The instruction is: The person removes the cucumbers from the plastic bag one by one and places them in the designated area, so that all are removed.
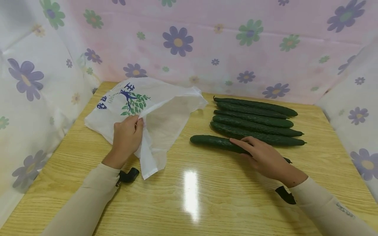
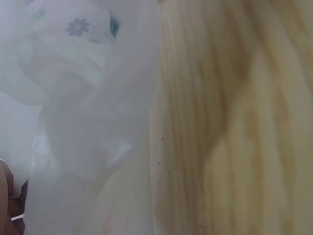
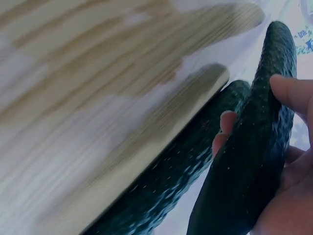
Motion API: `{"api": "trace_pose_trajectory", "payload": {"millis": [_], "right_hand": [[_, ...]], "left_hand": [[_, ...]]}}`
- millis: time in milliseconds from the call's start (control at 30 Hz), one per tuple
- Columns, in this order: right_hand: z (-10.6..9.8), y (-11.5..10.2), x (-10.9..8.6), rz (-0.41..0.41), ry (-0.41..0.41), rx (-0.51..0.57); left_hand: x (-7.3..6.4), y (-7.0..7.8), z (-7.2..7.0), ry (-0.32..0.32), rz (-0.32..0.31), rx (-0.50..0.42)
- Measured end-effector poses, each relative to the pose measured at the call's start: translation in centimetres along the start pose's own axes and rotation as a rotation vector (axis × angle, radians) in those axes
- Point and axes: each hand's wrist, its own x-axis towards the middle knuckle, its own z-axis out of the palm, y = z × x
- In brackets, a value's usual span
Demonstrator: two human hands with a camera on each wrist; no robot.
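Note:
A white plastic bag [image 1: 168,121] with a printed tree and blue characters lies on the left, its mouth spread toward the right. My left hand [image 1: 127,136] pinches the edge of that mouth. In the left wrist view the bag's thin film [image 2: 98,127] covers most of the hand. To the right, my right hand [image 1: 265,159] grips a dark green cucumber [image 1: 212,141], thumb and fingers round it. The right wrist view shows this cucumber [image 3: 244,156] close up. Behind it, several other cucumbers [image 1: 257,126] lie side by side.
Everything lies on a wood-grain table [image 1: 165,203] with a bright light reflection near its middle front. A flowered cloth [image 1: 206,42] hangs behind, with more such cloth at both sides. Dark wrist devices [image 1: 129,175] are worn at the sleeves.

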Motion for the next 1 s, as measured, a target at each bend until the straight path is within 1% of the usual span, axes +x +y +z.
{"api": "trace_pose_trajectory", "payload": {"millis": [167,333,567,800,1000], "right_hand": [[0.1,0.7,-0.9,-0.003,0.003,0.023],[0.0,1.5,-1.7,0.021,0.002,0.044],[-0.1,2.8,-2.4,0.056,-0.012,0.016],[0.1,3.7,-2.9,0.050,0.033,0.000],[0.3,4.1,-3.2,0.078,0.027,0.019]], "left_hand": [[0.0,0.0,0.1,-0.007,0.001,-0.001],[0.1,0.0,0.1,-0.007,0.002,-0.001],[0.1,0.2,0.0,-0.017,-0.002,0.001],[0.1,0.3,-0.1,-0.023,-0.008,0.005],[0.0,0.1,-0.1,-0.016,-0.001,0.008]]}}
